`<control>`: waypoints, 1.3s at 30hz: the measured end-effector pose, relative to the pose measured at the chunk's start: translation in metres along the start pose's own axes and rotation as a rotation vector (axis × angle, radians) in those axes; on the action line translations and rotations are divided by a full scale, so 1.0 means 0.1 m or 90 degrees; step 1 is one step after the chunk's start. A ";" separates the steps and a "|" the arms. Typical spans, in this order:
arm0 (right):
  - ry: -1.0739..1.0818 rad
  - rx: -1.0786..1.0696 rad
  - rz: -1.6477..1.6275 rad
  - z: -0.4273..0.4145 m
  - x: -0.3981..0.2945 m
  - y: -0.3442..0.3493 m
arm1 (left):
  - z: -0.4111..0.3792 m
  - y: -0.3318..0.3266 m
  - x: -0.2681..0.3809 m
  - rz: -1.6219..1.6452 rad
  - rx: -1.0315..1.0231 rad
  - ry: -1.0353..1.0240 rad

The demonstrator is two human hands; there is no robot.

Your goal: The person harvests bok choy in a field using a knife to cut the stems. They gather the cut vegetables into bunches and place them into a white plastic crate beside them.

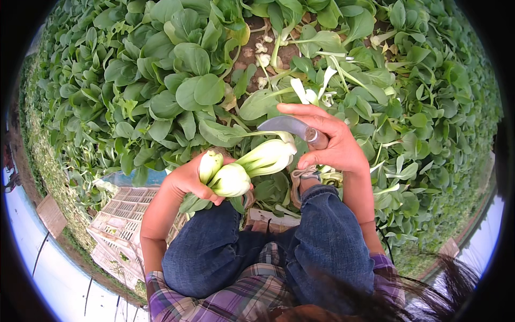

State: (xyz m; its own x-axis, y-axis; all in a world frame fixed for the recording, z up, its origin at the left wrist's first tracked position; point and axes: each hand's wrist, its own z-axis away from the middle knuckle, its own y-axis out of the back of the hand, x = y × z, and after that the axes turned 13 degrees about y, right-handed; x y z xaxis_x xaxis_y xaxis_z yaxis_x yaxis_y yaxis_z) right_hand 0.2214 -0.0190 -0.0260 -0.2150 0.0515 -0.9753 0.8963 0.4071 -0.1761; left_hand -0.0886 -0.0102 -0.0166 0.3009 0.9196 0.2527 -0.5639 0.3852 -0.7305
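In my left hand (197, 179) are several heads of green bok choy (230, 180), their pale bases turned to the right. Another bok choy head (267, 157) lies just beyond them, one outer leaf bent away at its base. My right hand (332, 137) grips the short handle of a curved knife (287, 124), and the blade points left above that head. The right fingertips are close to the cut base; whether they touch it I cannot tell. Part of the left fingers is hidden behind the bunch.
Dense bok choy plants (193, 60) grow ahead and at both sides. Loose trimmed leaves (322, 88) and cut white stumps (263, 60) lie on bare soil ahead. Pale plastic crates (120, 225) stand at the lower left, by my knee. My shoes (303, 175) are between the plants.
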 end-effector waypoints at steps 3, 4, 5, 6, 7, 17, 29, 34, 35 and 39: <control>-0.050 -0.064 -0.148 -0.10 0.06 -0.13 | -0.08 0.03 -0.01 0.066 -0.074 0.004; -0.084 -0.083 -0.152 -0.11 0.07 -0.12 | -0.07 0.02 -0.04 0.082 -0.060 0.002; -0.113 -0.098 -0.056 -0.12 0.06 -0.10 | -0.07 0.02 -0.06 0.099 -0.046 0.000; -0.141 -0.114 0.040 -0.12 0.05 -0.07 | -0.09 0.03 -0.07 0.102 -0.042 -0.012; -0.169 -0.131 0.135 -0.12 0.04 -0.03 | -0.11 0.04 -0.09 0.106 -0.038 -0.024; -0.054 0.077 0.201 0.01 0.15 -0.03 | -0.13 -0.02 -0.01 0.087 0.029 -0.103; -0.321 0.249 -0.180 -0.12 0.17 -0.10 | -0.11 0.02 0.33 -0.037 0.408 -0.273; -0.296 0.206 -0.211 -0.24 0.28 -0.50 | -0.55 -0.10 0.26 0.012 0.279 -0.286; -0.298 0.221 -0.189 -0.23 0.31 -0.57 | -0.62 -0.12 0.20 0.008 0.260 -0.289; -0.210 0.172 0.033 -0.16 0.46 -0.52 | -0.71 -0.09 0.10 0.096 0.302 -0.202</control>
State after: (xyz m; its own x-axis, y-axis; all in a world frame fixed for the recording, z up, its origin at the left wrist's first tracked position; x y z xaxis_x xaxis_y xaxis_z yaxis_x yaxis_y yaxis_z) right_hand 0.1585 -0.0236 -0.0593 -0.0713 -0.2461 -0.9666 0.9813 0.1563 -0.1122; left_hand -0.0261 -0.0100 -0.0520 -0.0133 0.9169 0.3989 -0.8872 0.1732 -0.4277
